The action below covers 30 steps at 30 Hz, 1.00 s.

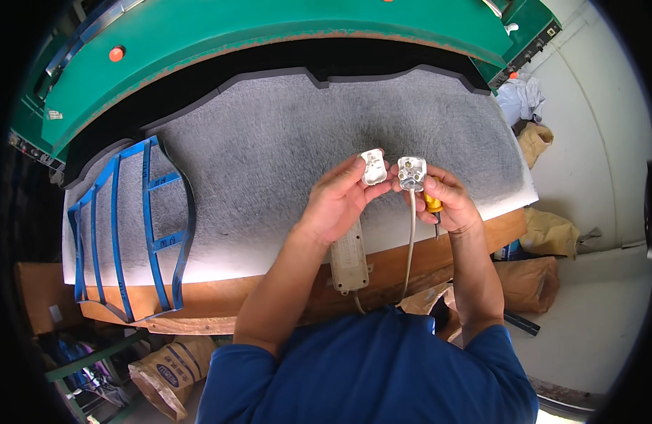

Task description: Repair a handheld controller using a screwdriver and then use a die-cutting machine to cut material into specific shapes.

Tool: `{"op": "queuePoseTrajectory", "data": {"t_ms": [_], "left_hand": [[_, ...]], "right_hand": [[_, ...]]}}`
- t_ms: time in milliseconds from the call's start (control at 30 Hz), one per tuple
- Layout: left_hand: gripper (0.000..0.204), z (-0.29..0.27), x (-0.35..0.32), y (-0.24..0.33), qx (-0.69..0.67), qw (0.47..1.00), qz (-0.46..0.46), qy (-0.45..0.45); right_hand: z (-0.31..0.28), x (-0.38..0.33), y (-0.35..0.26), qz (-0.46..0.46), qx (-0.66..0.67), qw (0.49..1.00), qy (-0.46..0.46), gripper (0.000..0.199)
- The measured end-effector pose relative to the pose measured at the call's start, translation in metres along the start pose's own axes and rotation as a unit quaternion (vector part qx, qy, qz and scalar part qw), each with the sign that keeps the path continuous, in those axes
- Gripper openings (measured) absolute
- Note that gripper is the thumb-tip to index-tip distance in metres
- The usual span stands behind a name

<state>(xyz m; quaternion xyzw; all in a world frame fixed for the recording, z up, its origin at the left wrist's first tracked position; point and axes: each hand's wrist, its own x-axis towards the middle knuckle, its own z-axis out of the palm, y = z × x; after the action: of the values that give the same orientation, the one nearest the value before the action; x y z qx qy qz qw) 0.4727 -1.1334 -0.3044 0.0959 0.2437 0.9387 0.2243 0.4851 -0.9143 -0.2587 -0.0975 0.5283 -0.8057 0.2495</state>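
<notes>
My left hand (342, 194) is closed on a white plug cover (373, 167), its hollow inner side showing. Close beside it, my right hand (450, 200) grips the opened plug body (411, 173), where metal terminals show inside. A pale cable (412, 240) runs down from the plug body. The same right hand also keeps a screwdriver with a yellow handle (433, 203) against the palm, its shaft pointing down. The two plug halves are a small gap apart. Below my left hand, a white power strip (349, 263) lies over the table's near edge.
Grey felt-like material (269, 134) covers the table, with its wooden edge (206, 300) nearest me. A blue metal cutting frame (150, 219) lies on the left. A large green machine (305, 21) spans the back. Brown paper sacks (527, 283) stand at the right.
</notes>
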Motion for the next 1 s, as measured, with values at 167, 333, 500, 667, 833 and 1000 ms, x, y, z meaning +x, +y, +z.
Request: {"op": "queuePoseTrajectory", "data": {"t_ms": [167,333,500,667,833,1000], "left_hand": [[0.043,0.000,0.001,-0.001,0.002,1.000,-0.005,-0.007],[0.041,-0.003,0.003,-0.002,-0.003,1.000,-0.014,0.027],[0.037,0.003,0.001,0.005,-0.030,0.998,-0.035,0.037],[0.020,0.016,-0.004,-0.002,0.373,0.922,0.068,0.085],[0.021,0.024,-0.008,-0.010,0.506,0.826,0.245,0.043],[0.029,0.028,-0.005,-0.013,0.578,0.721,0.381,0.018]], "right_hand": [[-0.009,-0.001,0.004,0.004,-0.018,1.000,0.009,0.062],[-0.005,0.001,0.002,0.015,-0.023,1.000,0.012,0.063],[-0.004,0.004,0.001,0.021,-0.023,0.999,0.006,0.063],[-0.003,0.005,0.004,0.023,0.025,0.999,-0.018,0.053],[-0.009,0.003,0.007,0.022,0.062,0.996,-0.053,0.044],[-0.011,0.006,0.010,0.034,0.087,0.993,-0.072,0.042]]}}
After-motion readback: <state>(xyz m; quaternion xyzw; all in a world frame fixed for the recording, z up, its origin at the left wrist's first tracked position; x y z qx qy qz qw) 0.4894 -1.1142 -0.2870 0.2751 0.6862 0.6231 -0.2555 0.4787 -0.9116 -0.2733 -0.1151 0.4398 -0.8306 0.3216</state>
